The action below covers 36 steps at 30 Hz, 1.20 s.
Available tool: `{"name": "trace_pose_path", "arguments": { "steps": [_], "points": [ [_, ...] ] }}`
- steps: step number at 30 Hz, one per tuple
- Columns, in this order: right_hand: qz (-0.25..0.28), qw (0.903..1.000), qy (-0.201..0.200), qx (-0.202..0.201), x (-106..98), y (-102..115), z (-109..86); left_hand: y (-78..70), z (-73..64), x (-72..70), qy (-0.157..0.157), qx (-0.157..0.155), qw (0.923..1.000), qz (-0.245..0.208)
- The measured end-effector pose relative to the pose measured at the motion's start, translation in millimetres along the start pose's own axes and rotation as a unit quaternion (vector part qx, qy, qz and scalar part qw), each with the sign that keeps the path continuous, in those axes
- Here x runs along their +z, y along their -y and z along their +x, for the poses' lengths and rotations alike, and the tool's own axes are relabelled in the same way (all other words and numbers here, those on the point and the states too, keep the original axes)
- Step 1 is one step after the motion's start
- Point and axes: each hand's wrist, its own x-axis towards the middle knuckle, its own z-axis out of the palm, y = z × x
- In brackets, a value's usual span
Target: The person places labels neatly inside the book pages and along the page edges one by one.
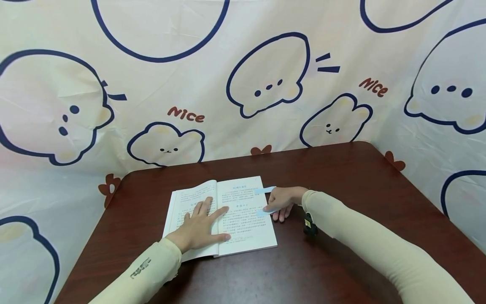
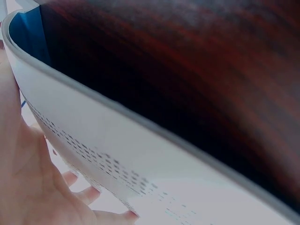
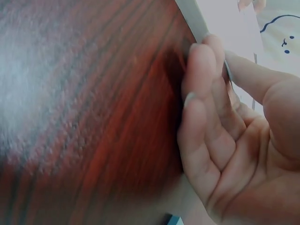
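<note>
An open book [image 1: 247,228] with printed pages lies on the dark wooden table. My left hand [image 1: 199,226] rests across its left page and the fold, fingers spread, thumb reaching onto the right page. In the left wrist view, the left hand [image 2: 42,178] lies over the curving page [image 2: 108,122]. At the book's right edge, my right hand [image 1: 281,200] pinches a light blue sticky tab [image 1: 262,213] between thumb and curled fingers. A second blue sticky tab [image 1: 262,191] sticks out just above it. The right wrist view shows the right hand [image 3: 229,126] with its fingertips right at the book's edge.
The brown table [image 1: 330,169] extends around the book on all sides. A pale curtain [image 1: 265,131] with cartoon drawings hangs behind and beside it. A small black device [image 1: 309,226] is on the right wrist.
</note>
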Motion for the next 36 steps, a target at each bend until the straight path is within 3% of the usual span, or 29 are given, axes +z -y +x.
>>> {"name": "trace_pose_path", "arguments": {
  "steps": [8, 14, 19, 22, 27, 36],
  "points": [
    [0.01, 0.9997, 0.023, -0.001, -2, 1, -1.6, -0.2, -1.0, 1.3, 0.001, -0.002, 1.0, 0.0],
    [-0.047, 0.9984, -0.03, 0.011, 9, 10, -3.3, 0.1, -2.2, -0.1, -0.001, -0.001, 1.0, 0.004],
    [-0.061, 0.9961, -0.061, 0.017, 14, 12, -3.7, -0.7, -2.1, -1.7, -0.001, 0.0, 1.0, 0.005],
    [-0.053, 0.9975, -0.047, 0.001, 12, 10, -4.8, -1.3, -2.0, -2.7, 0.0, 0.002, 1.0, 0.001],
    [-0.032, 0.9992, 0.009, -0.023, 3, 6, -5.8, -2.0, -1.2, -2.8, 0.001, 0.004, 1.0, 0.0],
    [-0.015, 0.998, 0.061, -0.011, -6, 7, -6.0, -2.1, -1.0, -2.2, 0.0, 0.002, 1.0, 0.004]
  ]
}}
